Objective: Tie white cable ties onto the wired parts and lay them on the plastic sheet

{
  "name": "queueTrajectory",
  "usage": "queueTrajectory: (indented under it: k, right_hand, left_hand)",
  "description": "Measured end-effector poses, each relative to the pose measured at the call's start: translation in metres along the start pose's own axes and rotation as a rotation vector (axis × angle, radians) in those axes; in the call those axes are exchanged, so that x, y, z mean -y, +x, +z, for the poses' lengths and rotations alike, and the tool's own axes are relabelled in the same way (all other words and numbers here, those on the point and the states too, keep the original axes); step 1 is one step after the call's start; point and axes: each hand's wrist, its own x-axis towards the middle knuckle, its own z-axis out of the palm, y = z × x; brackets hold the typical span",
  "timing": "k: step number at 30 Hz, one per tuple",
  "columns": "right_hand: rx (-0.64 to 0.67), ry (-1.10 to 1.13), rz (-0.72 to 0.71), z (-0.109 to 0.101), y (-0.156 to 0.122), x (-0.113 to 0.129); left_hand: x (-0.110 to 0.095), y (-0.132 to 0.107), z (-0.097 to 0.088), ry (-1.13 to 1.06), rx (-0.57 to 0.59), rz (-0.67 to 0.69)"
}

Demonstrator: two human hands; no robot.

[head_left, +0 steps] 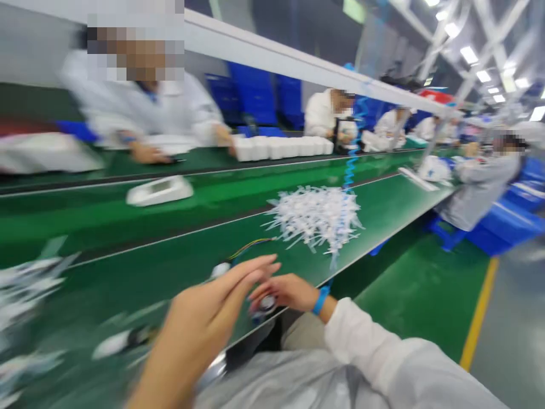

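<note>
My left hand (213, 315) is raised over the near edge of the green bench, its fingers stretched out toward the right and holding nothing I can see. My right hand (285, 292), with a blue wristband, is curled round a small round dark-and-white part (264, 307) at the bench edge. Thin coloured wires (251, 245) run from a small white piece (220, 269) just beyond my fingers. The picture is smeared by motion.
A heap of small white plastic pieces (317, 218) lies to the right on the green bench (170, 267). A white device (159, 190) rides the far belt. Co-workers in white coats sit opposite and at the right. Blue crates (502, 227) stand on the floor.
</note>
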Motion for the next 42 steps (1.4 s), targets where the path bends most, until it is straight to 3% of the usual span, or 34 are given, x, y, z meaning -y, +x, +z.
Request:
queueTrajectory:
  k: [2,5,7,13,16,23,28,34,37,39,40,42]
  right_hand:
    - [-0.049,0.050,0.019,0.000,-0.010,0.005]
    - [-0.089,0.117,0.107,-0.005,-0.014,0.014]
    - [-0.037,0.102,0.194,-0.007,-0.013,0.017]
    - [0.092,0.009,0.181,-0.005,-0.012,0.024]
    - [0.117,-0.045,0.173,-0.005,-0.011,0.026]
    - [0.081,-0.060,0.081,-0.005,-0.011,0.020]
    - [0.108,-0.055,0.116,-0.007,-0.013,0.017]
    - [-0.001,-0.179,0.143,-0.006,-0.013,0.016]
    - [-0.018,-0.365,0.184,-0.005,-0.010,0.021]
    - [-0.015,-0.551,0.201,-0.005,-0.005,0.029]
    - [0.000,-0.649,0.194,-0.005,-0.001,0.034]
    - [0.063,-0.825,0.134,-0.006,0.007,0.044]
  left_hand:
    - [0.004,-0.001,0.001,-0.101,0.044,-0.083]
    - [0.018,0.002,0.011,-0.300,-0.054,-0.206]
    - [0.032,0.000,0.018,-0.423,-0.102,-0.293]
    - [0.065,-0.007,0.029,-0.625,-0.292,-0.411]
    - [0.062,-0.002,0.025,-0.650,-0.278,-0.416]
    - [0.029,0.016,0.022,-0.723,-0.130,-0.322]
    - [0.038,0.015,0.016,-0.709,-0.190,-0.269]
    - [0.086,-0.031,-0.003,-0.541,-0.259,-0.396]
    - [0.096,-0.061,-0.002,-0.127,-0.502,-0.372]
    - [0.094,-0.074,0.006,0.133,-0.618,-0.236]
    - [0.092,-0.077,0.013,0.185,-0.581,-0.138]
    - [0.089,-0.076,0.031,0.162,-0.349,0.052]
